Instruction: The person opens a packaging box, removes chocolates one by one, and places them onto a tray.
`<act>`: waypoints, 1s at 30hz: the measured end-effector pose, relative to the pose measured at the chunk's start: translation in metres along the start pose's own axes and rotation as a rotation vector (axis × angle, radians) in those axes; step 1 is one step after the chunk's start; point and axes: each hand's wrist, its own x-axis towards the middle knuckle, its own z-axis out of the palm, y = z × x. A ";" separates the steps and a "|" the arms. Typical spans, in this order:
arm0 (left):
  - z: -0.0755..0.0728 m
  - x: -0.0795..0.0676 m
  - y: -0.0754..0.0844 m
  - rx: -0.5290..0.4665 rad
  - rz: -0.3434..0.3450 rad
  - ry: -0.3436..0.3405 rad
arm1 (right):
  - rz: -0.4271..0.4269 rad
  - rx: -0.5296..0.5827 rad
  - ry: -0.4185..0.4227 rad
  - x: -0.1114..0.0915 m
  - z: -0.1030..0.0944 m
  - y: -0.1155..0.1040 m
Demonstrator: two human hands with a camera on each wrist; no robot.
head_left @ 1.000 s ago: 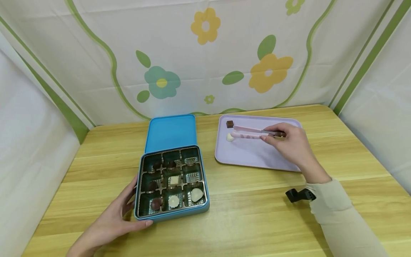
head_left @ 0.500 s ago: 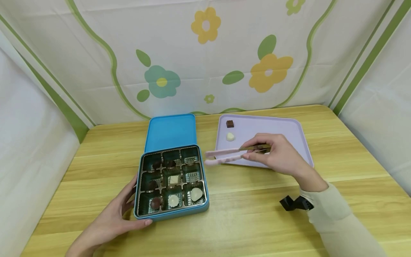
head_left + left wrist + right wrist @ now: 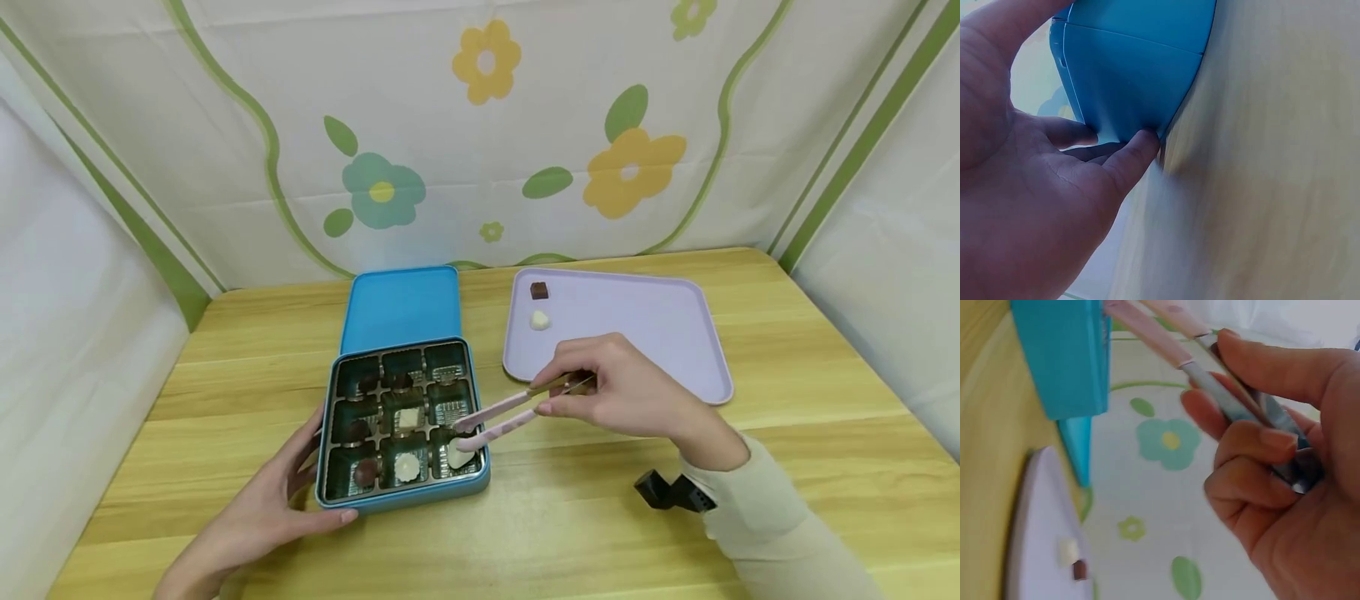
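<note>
A blue tin (image 3: 420, 500) holds a divided insert with dark and white chocolates in several compartments. My left hand (image 3: 262, 508) grips the tin's near left corner, thumb along the front and fingers at the left side; the left wrist view shows these fingers against the blue wall (image 3: 1129, 81). Pink-tipped tongs (image 3: 498, 410) are pinched in my right hand (image 3: 622, 396), their metal handles (image 3: 1229, 397) between thumb and fingers. The tong tips reach into the near right compartment, around or over a white chocolate (image 3: 457, 458); whether they clasp it I cannot tell.
The tin's blue lid (image 3: 401, 308) lies behind it, near the patterned cloth backdrop (image 3: 450, 150). On the right is a lilac tray (image 3: 645, 317) bearing a dark square chocolate (image 3: 539, 290) and a white one (image 3: 540, 320).
My right hand has brought the tongs left and nearer, from the white chocolate on the tray to the tin. That chocolate stays on the tray. My left hand keeps its place.
</note>
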 end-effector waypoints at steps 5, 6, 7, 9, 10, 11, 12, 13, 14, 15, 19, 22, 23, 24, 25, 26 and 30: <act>-0.001 0.002 0.000 -0.010 0.014 -0.011 | -0.002 -0.164 -0.117 0.022 0.012 -0.033; -0.001 0.002 0.000 -0.012 0.015 -0.012 | -0.002 -0.190 -0.152 0.027 0.016 -0.039; 0.000 0.002 0.000 -0.015 0.014 -0.013 | 0.002 -0.210 -0.182 0.031 0.019 -0.044; 0.002 0.002 -0.001 -0.025 0.009 -0.018 | 0.009 -0.233 -0.226 0.036 0.025 -0.049; 0.003 0.002 -0.002 -0.028 0.007 -0.019 | 0.008 -0.239 -0.234 0.037 0.026 -0.050; 0.004 0.002 -0.002 -0.033 0.005 -0.020 | 0.005 -0.240 -0.233 0.038 0.026 -0.049; 0.005 0.002 -0.002 -0.036 0.008 -0.019 | 0.003 -0.230 -0.224 0.037 0.026 -0.046; 0.005 0.002 -0.002 -0.036 0.006 -0.016 | -0.001 -0.210 -0.204 0.036 0.025 -0.043; 0.005 0.001 -0.002 -0.034 0.004 -0.013 | -0.004 -0.188 -0.184 0.035 0.023 -0.039; 0.005 0.001 -0.002 -0.030 0.003 -0.009 | -0.011 -0.167 -0.160 0.033 0.021 -0.034; 0.003 0.000 -0.001 -0.017 -0.007 -0.003 | 0.018 -0.047 -0.095 0.025 0.016 -0.017; 0.003 0.000 0.000 -0.020 -0.005 -0.005 | 0.086 0.033 -0.076 0.019 0.015 -0.007; 0.003 0.000 0.000 -0.022 -0.004 -0.005 | 0.111 0.056 -0.073 0.018 0.015 -0.004; 0.003 0.000 0.000 -0.024 -0.004 -0.005 | 0.134 0.078 -0.071 0.016 0.015 -0.002; 0.002 0.000 0.000 -0.025 -0.003 -0.004 | 0.152 0.096 -0.070 0.015 0.014 0.000; 0.002 0.000 0.000 -0.025 -0.003 -0.003 | 0.171 0.113 -0.069 0.014 0.014 0.001; 0.001 0.000 0.000 -0.023 0.005 0.004 | 0.211 0.167 -0.071 0.012 0.014 0.005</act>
